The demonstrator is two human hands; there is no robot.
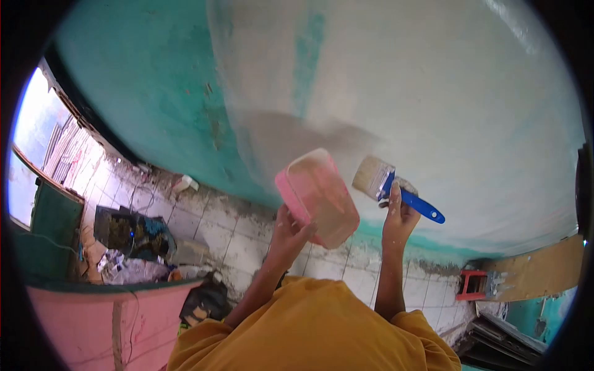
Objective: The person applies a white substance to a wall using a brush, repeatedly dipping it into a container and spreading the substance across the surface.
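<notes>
We find the left hand (286, 234) gripping the tub (318, 198) from below, just off the wall (445, 93). Right hand (398, 217) closed round the brush (387, 184), bristles near the wall. We advise: tub level, bristles flat to the wall.

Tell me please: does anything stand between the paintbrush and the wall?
Nothing visible does. The right hand holds the paintbrush near the wall; the pink container in the left hand is beside it.
</notes>
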